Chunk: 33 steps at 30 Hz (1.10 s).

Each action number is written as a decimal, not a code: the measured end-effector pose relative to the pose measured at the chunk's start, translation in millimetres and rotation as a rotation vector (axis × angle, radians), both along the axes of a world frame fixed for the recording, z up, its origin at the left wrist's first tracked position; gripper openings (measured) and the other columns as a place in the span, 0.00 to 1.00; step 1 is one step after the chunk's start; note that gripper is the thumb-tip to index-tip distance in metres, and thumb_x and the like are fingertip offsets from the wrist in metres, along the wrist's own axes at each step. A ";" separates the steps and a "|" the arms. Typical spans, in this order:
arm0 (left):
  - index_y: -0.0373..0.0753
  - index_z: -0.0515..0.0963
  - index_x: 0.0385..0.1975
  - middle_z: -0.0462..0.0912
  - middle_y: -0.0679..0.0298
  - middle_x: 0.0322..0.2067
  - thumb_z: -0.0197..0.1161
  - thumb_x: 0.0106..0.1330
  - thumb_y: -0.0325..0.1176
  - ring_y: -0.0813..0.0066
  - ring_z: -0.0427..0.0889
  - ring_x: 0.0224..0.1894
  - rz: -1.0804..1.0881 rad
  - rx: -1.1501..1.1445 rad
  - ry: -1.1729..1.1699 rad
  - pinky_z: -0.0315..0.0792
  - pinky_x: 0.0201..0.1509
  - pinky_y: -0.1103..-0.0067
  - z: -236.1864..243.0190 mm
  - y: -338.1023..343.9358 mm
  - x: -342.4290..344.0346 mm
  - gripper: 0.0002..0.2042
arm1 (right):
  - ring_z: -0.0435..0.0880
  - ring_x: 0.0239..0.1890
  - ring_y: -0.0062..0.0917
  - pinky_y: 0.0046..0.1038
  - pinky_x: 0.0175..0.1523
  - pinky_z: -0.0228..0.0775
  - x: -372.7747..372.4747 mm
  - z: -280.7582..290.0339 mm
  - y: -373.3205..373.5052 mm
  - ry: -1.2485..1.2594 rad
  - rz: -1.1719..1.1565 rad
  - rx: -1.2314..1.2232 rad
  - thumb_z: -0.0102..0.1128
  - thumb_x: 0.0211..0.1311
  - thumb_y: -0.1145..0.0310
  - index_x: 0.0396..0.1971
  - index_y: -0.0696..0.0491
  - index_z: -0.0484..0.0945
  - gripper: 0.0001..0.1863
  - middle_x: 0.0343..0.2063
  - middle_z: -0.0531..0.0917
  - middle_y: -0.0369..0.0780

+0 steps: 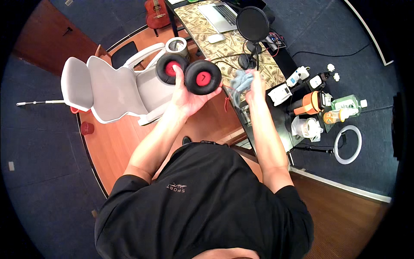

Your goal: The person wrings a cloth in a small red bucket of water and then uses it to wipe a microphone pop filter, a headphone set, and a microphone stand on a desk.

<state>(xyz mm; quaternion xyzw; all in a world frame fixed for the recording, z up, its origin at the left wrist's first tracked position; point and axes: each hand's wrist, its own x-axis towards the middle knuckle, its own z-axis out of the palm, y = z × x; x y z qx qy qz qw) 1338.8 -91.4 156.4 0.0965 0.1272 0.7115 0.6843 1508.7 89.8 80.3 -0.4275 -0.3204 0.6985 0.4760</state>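
My left hand (186, 102) grips a pair of headphones (203, 78) with thick black ear pads and red inner faces. Both ear pads face up toward me, the thumb lying across the left one; the headband is hidden. A thin red cord (227, 103) hangs by the desk edge, just right of this hand. To the right, above the front edge of the desk, my right hand (257, 88) is closed on a light blue cloth (241, 81). The cloth is bunched and apart from the ear pads. Some fingers of the right hand are blurred.
The desk (233, 47) carries a laptop (221, 17), a white mouse (216, 38) and a round pop filter (253, 24). Further right stand an orange-black container (307, 103), a green bottle (347, 105) and a ring light (360, 144). A white chair (114, 88) stands left.
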 end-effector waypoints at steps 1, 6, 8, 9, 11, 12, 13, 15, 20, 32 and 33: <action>0.47 0.65 0.68 0.75 0.57 0.60 0.46 0.57 0.79 0.51 0.77 0.57 0.015 -0.004 0.007 0.72 0.62 0.55 2.9 3.0 0.9 0.48 | 0.82 0.36 0.29 0.32 0.47 0.74 2.6 10.3 2.1 0.019 -0.095 0.142 0.59 0.63 0.63 0.44 0.60 0.79 0.16 0.34 0.83 0.41; 0.47 0.71 0.63 0.77 0.56 0.58 0.40 0.71 0.69 0.54 0.77 0.58 0.096 -0.061 0.019 0.69 0.65 0.53 7.1 4.2 -4.1 0.35 | 0.70 0.62 0.44 0.41 0.66 0.62 -22.6 112.1 -84.6 -0.343 -0.161 1.431 0.58 0.61 0.59 0.60 0.61 0.71 0.31 0.60 0.72 0.53; 0.45 0.69 0.66 0.72 0.59 0.65 0.38 0.76 0.62 0.62 0.70 0.67 0.164 -0.128 0.047 0.61 0.73 0.60 11.8 3.4 -1.1 0.31 | 0.66 0.68 0.45 0.44 0.71 0.58 -35.9 130.8 -116.9 -0.353 0.138 1.616 0.57 0.63 0.56 0.64 0.61 0.68 0.34 0.65 0.69 0.51; 0.45 0.67 0.67 0.70 0.61 0.67 0.37 0.76 0.60 0.63 0.68 0.68 0.241 0.216 0.047 0.59 0.74 0.63 -15.0 4.5 4.1 0.31 | 0.64 0.70 0.46 0.46 0.71 0.57 -43.7 129.0 -120.5 -0.542 0.247 1.751 0.58 0.61 0.55 0.64 0.60 0.68 0.34 0.66 0.69 0.50; 0.45 0.64 0.69 0.67 0.62 0.69 0.37 0.77 0.58 0.65 0.66 0.70 0.296 0.566 0.038 0.58 0.75 0.65 -15.5 5.2 15.8 0.30 | 0.63 0.71 0.47 0.50 0.72 0.55 -51.9 119.7 -115.9 -0.724 0.310 1.900 0.60 0.60 0.54 0.62 0.58 0.71 0.33 0.66 0.70 0.46; 0.45 0.63 0.69 0.67 0.62 0.69 0.37 0.77 0.57 0.65 0.66 0.70 0.235 0.334 0.033 0.58 0.75 0.66 -14.1 4.1 15.3 0.30 | 0.63 0.71 0.47 0.50 0.72 0.55 -53.1 115.8 -109.1 -0.732 0.305 1.899 0.60 0.60 0.54 0.62 0.58 0.71 0.33 0.66 0.70 0.46; 0.45 0.62 0.70 0.66 0.63 0.69 0.38 0.78 0.57 0.66 0.65 0.70 0.192 0.104 0.029 0.58 0.75 0.67 -0.7 1.1 13.9 0.29 | 0.66 0.69 0.46 0.50 0.72 0.55 -58.8 110.5 -99.6 -0.702 0.247 1.869 0.61 0.60 0.56 0.61 0.58 0.73 0.32 0.64 0.72 0.47; 0.47 0.63 0.69 0.68 0.64 0.68 0.41 0.77 0.57 0.68 0.67 0.69 0.201 -0.109 0.106 0.58 0.75 0.66 12.0 3.0 17.1 0.28 | 0.75 0.62 0.44 0.48 0.68 0.63 -69.5 102.8 -85.3 -0.602 0.073 1.824 0.61 0.56 0.60 0.56 0.59 0.76 0.28 0.56 0.78 0.49; 0.43 0.65 0.66 0.73 0.62 0.62 0.42 0.77 0.56 0.68 0.72 0.64 0.367 -0.138 0.326 0.65 0.70 0.69 11.7 13.0 22.3 0.27 | 0.78 0.57 0.51 0.43 0.65 0.69 -86.0 98.2 -102.7 -0.436 -0.066 1.442 0.59 0.60 0.69 0.56 0.65 0.74 0.25 0.53 0.78 0.55; 0.39 0.58 0.72 0.67 0.56 0.66 0.55 0.70 0.43 0.64 0.66 0.68 0.639 -0.007 0.721 0.59 0.73 0.69 -20.7 29.6 13.3 0.32 | 0.85 0.40 0.28 0.29 0.48 0.76 -102.7 103.0 -98.5 -0.194 -0.024 0.751 0.58 0.67 0.67 0.46 0.63 0.81 0.15 0.37 0.86 0.44; 0.39 0.60 0.71 0.67 0.54 0.65 0.56 0.69 0.40 0.62 0.65 0.69 0.722 0.002 0.938 0.57 0.74 0.68 -26.0 28.3 9.8 0.31 | 0.84 0.36 0.24 0.27 0.44 0.75 -103.7 102.5 -94.2 -0.082 0.010 0.556 0.58 0.68 0.67 0.42 0.62 0.81 0.13 0.34 0.86 0.41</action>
